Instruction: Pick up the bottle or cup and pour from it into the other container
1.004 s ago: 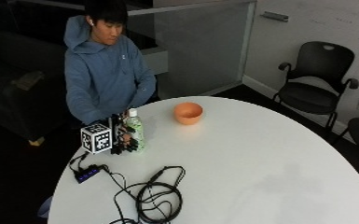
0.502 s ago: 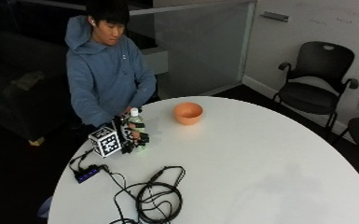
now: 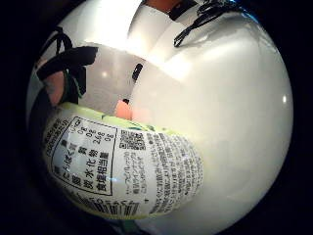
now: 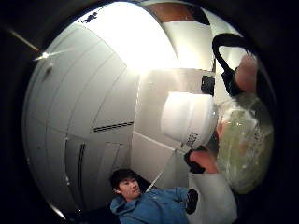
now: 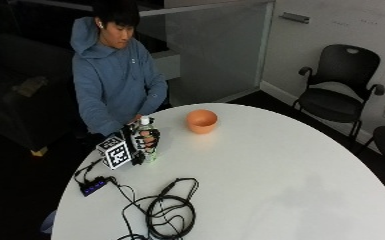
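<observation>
Near the table's nine o'clock edge, gloved fingers wrapped round a bottle.

Much of the bottle [image 5: 147,141] is hidden behind the right hand [image 5: 139,142], whose fingers curl around its body; only the white cap [image 4: 189,120] and part of the green label show. At about two o'clock from it, well apart, sits the orange bowl [image 5: 201,121] on the white table [image 5: 278,170].

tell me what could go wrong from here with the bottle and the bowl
The white cap is still on the bottle, so tilting now would pour nothing. The orange bowl stands apart from the bottle, so the gloved right hand gripping it must carry it across; an early tilt would likely spill on the table. The black cables lie near and might catch the hand.
</observation>
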`<state>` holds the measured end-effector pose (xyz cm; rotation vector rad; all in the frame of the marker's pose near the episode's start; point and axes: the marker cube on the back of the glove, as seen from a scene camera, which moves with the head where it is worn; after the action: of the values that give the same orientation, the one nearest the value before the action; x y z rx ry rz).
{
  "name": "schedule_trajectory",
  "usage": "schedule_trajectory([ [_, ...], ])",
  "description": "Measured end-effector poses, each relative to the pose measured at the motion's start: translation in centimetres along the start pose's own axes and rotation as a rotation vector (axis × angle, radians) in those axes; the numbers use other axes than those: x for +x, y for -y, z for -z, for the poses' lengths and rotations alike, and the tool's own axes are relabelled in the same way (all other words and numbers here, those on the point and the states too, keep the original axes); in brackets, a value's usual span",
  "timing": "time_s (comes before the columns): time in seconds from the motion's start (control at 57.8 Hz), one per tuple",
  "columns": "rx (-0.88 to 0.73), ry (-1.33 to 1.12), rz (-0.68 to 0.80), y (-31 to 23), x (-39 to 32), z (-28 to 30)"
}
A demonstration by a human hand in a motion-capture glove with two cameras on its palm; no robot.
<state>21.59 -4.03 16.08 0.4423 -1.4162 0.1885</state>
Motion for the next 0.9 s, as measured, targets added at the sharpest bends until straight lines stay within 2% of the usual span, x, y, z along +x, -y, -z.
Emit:
schedule_trajectory([
  [0.208, 0.014, -0.037, -0.038, 0.6, -0.4, -0.5],
  [0.45, -0.112, -0.176, -0.022, 1.1, -3.2, -4.8],
  [0.727, -0.353, -0.645, 0.000, 3.4, -8.3, -11.4],
  [0.9, -0.519, -1.042, -0.029, 4.7, -10.4, -15.6],
])
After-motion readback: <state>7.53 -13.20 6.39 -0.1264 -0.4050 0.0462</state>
